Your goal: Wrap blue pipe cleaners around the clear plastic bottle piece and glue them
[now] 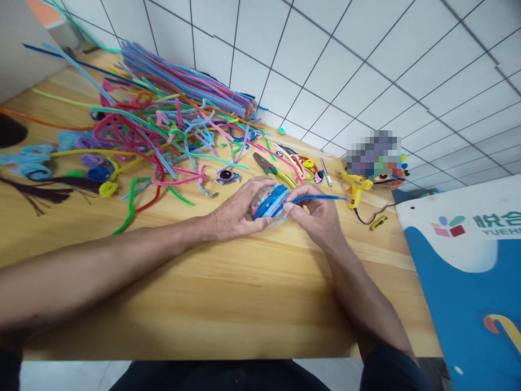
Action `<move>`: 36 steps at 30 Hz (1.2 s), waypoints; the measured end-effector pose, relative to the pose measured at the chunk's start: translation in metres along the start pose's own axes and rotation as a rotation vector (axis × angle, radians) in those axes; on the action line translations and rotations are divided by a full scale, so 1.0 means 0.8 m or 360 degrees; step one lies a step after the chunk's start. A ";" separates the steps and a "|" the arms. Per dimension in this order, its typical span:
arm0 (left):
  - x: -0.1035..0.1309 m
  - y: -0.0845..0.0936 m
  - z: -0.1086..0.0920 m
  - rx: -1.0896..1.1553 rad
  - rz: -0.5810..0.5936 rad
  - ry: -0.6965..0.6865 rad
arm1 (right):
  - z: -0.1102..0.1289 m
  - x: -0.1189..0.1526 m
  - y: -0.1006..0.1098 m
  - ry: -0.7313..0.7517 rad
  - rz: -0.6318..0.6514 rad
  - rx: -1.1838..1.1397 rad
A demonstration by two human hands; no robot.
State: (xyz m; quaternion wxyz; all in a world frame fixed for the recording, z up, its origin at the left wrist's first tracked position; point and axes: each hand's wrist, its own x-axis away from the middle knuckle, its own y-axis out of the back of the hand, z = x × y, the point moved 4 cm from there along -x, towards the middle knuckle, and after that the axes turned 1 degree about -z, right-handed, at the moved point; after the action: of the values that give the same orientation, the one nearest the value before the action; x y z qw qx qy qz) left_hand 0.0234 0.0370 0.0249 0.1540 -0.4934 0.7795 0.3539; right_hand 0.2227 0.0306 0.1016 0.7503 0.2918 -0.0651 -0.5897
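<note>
My left hand (240, 213) is closed around a clear, rounded object (272, 203) wrapped with blue and lilac pipe cleaners. What lies inside its clear shell is too small to make out. From the right, my right hand (319, 214) pinches a dark blue pipe cleaner (321, 197) against the wrapped side, and its free end sticks out to the right. Just beyond my hands lie pliers with yellow-green handles (274, 170). Left of them a big black-and-pink eye piece (227, 175) rests on the table.
A large bundle of pipe cleaners (187, 81) lies along the tiled wall (309, 60), with a loose tangle (163, 130) before it. At right are a yellow glue gun (356, 188) with its cord, a yellow cutter (378, 222) and a blue-and-white panel (464, 282).
</note>
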 end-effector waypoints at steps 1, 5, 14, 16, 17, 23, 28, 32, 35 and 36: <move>0.000 0.000 0.001 -0.0001 -0.0003 0.0015 | 0.006 0.000 0.004 0.0092 0.0079 0.0023; 0.000 0.002 0.002 0.0018 0.0005 0.0085 | 0.022 0.000 0.030 0.0275 0.0295 0.0260; -0.001 0.003 -0.001 -0.0083 0.0023 0.0106 | -0.114 0.050 0.178 -0.0840 -0.0562 0.0931; -0.001 0.003 -0.002 -0.0073 0.0032 0.0118 | -0.149 0.057 0.209 -0.0994 -0.0834 0.1011; -0.001 0.002 -0.002 -0.0066 0.0037 0.0131 | -0.163 0.054 0.219 -0.1014 -0.0891 0.1026; -0.002 0.002 0.000 -0.0034 0.0021 0.0152 | -0.220 0.005 0.231 -0.1065 -0.0910 0.0910; -0.003 0.000 0.001 -0.0021 0.0026 0.0163 | -0.204 -0.010 0.222 -0.0913 -0.0926 0.0721; -0.003 0.000 0.001 -0.0015 -0.0006 0.0152 | -0.138 0.021 0.205 -0.0702 -0.0745 0.0505; -0.003 0.000 0.004 -0.0004 -0.0013 0.0205 | -0.080 0.049 0.167 -0.0525 -0.0243 0.0220; -0.003 0.000 0.004 -0.0002 -0.0020 0.0236 | -0.064 0.057 0.154 -0.0500 -0.0123 0.0174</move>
State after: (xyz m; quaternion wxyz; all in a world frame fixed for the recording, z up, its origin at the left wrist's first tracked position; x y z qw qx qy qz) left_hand 0.0241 0.0411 0.0238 0.0978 -0.5234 0.7853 0.3158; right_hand 0.3628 0.0232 0.1117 0.6907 0.2387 -0.2022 -0.6520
